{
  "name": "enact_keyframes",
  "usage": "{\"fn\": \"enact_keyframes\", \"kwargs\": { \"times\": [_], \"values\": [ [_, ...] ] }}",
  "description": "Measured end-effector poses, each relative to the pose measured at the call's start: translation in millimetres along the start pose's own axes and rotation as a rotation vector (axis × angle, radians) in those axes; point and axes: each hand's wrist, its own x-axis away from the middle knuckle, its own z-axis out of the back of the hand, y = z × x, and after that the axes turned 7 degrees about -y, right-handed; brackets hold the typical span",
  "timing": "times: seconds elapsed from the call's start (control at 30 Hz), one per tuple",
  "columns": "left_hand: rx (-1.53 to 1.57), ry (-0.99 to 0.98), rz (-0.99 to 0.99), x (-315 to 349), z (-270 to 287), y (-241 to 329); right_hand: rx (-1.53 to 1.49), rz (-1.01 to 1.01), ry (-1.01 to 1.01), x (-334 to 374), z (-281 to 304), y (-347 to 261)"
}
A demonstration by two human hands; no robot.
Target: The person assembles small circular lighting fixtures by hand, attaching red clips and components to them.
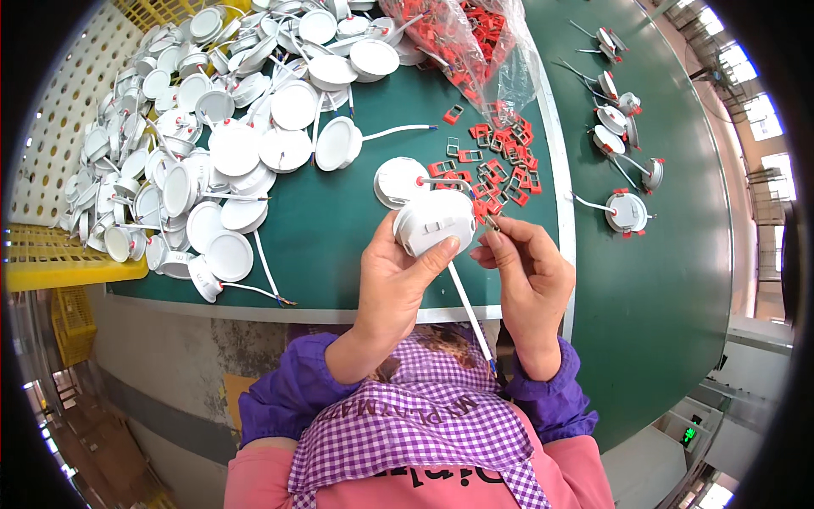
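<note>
My left hand (388, 270) grips a white round downlight (434, 222), its thumb pressed against the side of the housing. A white cable (468, 310) hangs from this light toward my apron. Close to the light's right side, my right hand (536, 276) pinches a small spring clip (491, 222) between thumb and fingertips; the fingers partly hide it. Just beyond the held light, a second downlight (397, 180) lies on the green table. Loose red-and-metal spring clips (509, 161) are scattered past my right hand, below an open clear plastic bag (509, 72) of more clips.
A large heap of white downlights (233, 148) covers the table's left side, spilling from a yellow crate (76, 265). To the right, beyond a pale metal rail (555, 144), several lights with red clips, among them one downlight (627, 214), rest on a green surface (653, 314).
</note>
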Motion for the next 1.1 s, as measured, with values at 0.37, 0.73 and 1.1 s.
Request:
{"fn": "enact_keyframes", "kwargs": {
  "times": [0.37,0.73,1.1],
  "values": [
    [0.028,-0.016,0.047,0,-11,-11,-0.423,-0.21,-0.041,-3,37,15],
    [0.046,-0.038,0.139,-5,-20,-31,-0.137,-0.169,0.063,12,42,20],
    [-0.117,-0.029,0.087,-10,-18,-54,0.343,0.089,0.11,18,30,31]
  ]
}}
